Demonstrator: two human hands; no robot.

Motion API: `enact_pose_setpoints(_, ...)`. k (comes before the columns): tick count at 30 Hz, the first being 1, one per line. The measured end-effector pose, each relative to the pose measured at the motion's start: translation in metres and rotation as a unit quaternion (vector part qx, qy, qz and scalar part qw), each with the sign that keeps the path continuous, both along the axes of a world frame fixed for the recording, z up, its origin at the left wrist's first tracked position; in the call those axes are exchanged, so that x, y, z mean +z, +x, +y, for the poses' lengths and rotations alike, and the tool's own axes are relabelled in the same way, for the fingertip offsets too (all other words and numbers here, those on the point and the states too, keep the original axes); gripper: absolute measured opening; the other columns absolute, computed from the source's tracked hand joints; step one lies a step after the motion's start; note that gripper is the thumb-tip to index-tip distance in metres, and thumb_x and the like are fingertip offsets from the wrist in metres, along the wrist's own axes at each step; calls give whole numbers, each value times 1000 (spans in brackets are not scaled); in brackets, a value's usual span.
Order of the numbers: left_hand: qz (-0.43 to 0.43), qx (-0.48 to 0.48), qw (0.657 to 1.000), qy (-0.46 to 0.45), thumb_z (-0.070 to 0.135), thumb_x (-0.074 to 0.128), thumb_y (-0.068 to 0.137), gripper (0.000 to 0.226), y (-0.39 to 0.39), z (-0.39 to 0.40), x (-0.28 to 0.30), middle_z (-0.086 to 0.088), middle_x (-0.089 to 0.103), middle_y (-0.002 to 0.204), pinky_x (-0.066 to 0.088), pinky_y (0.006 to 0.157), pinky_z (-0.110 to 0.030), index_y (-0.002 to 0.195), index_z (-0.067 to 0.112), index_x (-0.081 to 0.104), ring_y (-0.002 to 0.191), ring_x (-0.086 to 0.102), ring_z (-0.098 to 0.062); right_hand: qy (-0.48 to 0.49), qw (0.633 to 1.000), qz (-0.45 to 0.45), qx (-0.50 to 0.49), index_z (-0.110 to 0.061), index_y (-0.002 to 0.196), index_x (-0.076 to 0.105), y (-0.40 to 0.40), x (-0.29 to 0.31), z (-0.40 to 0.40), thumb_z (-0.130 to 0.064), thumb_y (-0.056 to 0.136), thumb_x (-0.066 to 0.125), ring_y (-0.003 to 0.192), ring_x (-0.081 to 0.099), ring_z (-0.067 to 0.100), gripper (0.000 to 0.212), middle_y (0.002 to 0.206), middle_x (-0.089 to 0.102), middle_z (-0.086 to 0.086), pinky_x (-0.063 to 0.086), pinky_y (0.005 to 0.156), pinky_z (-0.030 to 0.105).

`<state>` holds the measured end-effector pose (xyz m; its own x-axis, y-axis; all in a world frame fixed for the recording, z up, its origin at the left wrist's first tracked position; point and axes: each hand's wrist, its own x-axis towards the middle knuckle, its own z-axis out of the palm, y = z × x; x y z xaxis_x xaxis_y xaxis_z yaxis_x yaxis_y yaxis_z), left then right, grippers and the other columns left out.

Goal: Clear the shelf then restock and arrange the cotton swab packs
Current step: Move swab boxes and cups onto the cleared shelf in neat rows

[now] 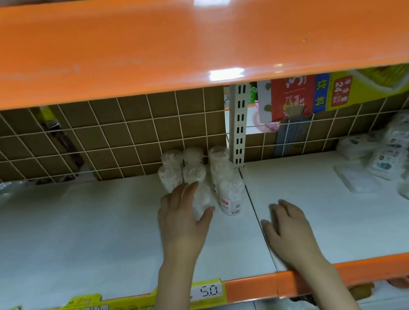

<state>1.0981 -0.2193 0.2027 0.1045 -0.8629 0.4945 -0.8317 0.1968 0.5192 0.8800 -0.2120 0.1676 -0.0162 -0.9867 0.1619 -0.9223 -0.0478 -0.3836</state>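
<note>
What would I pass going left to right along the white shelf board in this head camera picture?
Person's left hand on a clear cylindrical cotton swab pack → labelled clear cylindrical pack → seam between boards → person's right hand flat on the white shelf board → pile of flat clear rectangular packs.

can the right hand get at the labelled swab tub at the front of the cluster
Probably yes: the right hand rests open on bare shelf just right of the labelled tub, with nothing between them.
</note>
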Motion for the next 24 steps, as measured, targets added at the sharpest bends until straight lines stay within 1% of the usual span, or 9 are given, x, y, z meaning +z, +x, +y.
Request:
enact_pose_setpoints(2,-13,11,1000,-2,36,74,74,54,-4,-6,2,-6,60,123,38,83,-34,123,16,60,102,50,-30,2,1000,19,-13,-3,112,64,2,-2,-3,-33,84,46,114,53,41,46,122,59,23,43,95,45)
enact_pose_setpoints(5,-5,0,1000,28,27,75,77,59,-8,-12,0,-10,53,131,39,91,-37,131,14,54,110,46,-33,-6,999,46,-16,-4,98,68,6,1,-4,-31,83,47,97,61,41,38,107,65,22,51,81,45)
enact_pose_setpoints(8,29,-8,998,62,25,72,80,61,-9,-11,-9,-12,49,133,36,96,-37,135,14,48,115,43,-33,-4,998,68,-12,-5,97,68,6,3,-3,-36,85,37,95,61,39,45,105,66,20,52,78,43)
enact_pose_setpoints(11,64,-13,995,76,18,72,80,67,-10,-7,-16,-11,47,135,34,95,-33,139,15,42,116,44,-32,8,997,74,-7,-5,96,68,7,4,-2,-35,85,35,93,61,39,46,103,66,20,52,77,43)
enact_pose_setpoints(15,112,-27,990,83,9,71,80,90,-13,4,-23,-7,44,137,36,91,-25,146,35,16,119,46,-25,13,997,69,-9,-5,92,66,6,4,-2,-33,85,36,90,60,39,41,101,64,20,51,76,42)
enact_pose_setpoints(17,132,-28,988,74,10,71,81,98,-15,12,-24,-5,42,140,39,92,-25,140,48,2,122,46,-22,17,997,68,-7,-4,96,66,5,1,-3,-33,86,35,94,60,41,44,104,64,22,51,79,43)
enact_pose_setpoints(19,129,-20,989,71,14,70,82,103,-17,17,-21,-3,40,144,42,96,-29,134,55,-10,125,45,-21,33,997,70,-2,-3,101,66,5,0,-3,-34,87,33,100,59,41,48,109,64,23,51,84,46)
enact_pose_setpoints(21,122,0,990,68,17,69,83,100,-19,21,-18,-5,38,146,39,100,-31,136,50,-9,127,42,-23,41,997,72,8,-3,104,66,4,1,-3,-35,87,31,102,59,42,51,111,64,23,51,86,47)
enact_pose_setpoints(24,92,55,993,39,16,70,82,91,-26,28,-17,-11,41,141,35,98,-30,148,28,9,124,42,-28,59,996,56,31,-5,109,66,2,2,-2,-39,88,26,109,57,41,56,117,62,22,48,94,49)
